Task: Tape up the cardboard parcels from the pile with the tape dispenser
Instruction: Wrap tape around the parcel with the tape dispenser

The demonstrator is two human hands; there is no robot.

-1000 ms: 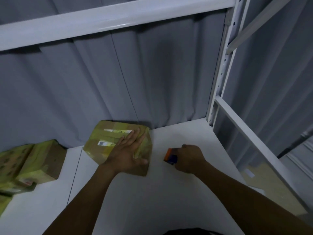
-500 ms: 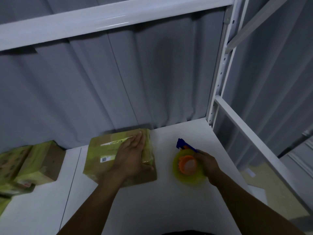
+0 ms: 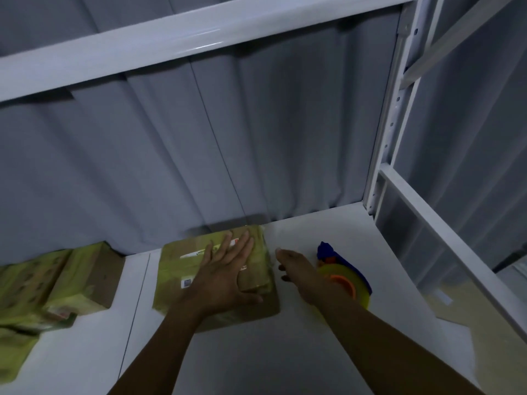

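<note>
Half a second ago the right hand [image 3: 299, 273] held the tape dispenser [image 3: 346, 280]. Now it has let go and reaches toward the parcel [image 3: 176, 266], fingers loosely apart, holding nothing. The left hand [image 3: 225, 276] presses flat on this one parcel, fingers straight. The one dispenser lies on the shelf [image 3: 313, 352], partly hidden behind the right wrist. The pile [image 3: 57, 283] at the left is cut off, so its count is unclear.

A grey pleated curtain [image 3: 171, 166] hangs behind a white metal rack. Its horizontal beam [image 3: 199, 38] crosses overhead, and a perforated upright post [image 3: 390, 124] stands at the right. The white shelf board [image 3: 313, 352] has a seam. Beige floor [image 3: 490, 346] shows lower right. The light is dim.
</note>
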